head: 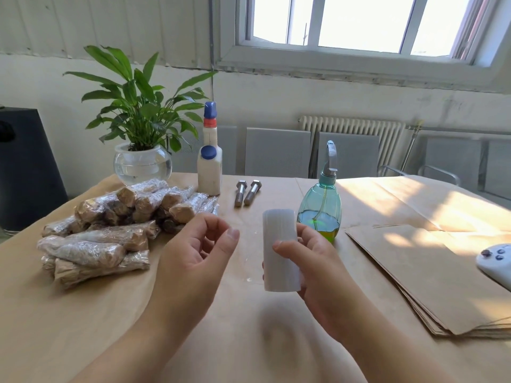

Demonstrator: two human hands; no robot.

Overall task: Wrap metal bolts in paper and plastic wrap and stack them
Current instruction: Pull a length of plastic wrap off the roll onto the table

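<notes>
My right hand (318,261) grips an upright roll of plastic wrap (279,250) above the middle of the table. My left hand (199,250) hovers just left of the roll with fingers loosely curled; I see nothing between its fingertips. Two bare metal bolts (247,192) lie side by side farther back on the table. A pile of several bolts wrapped in paper and plastic (110,225) is stacked at the left. A stack of brown paper sheets (431,275) lies at the right.
The table (138,327) is covered in brown paper. At the back stand a potted plant in a glass bowl (142,164), a white glue bottle (209,167) and a teal spray bottle (320,208). A white controller (497,262) sits at the right edge.
</notes>
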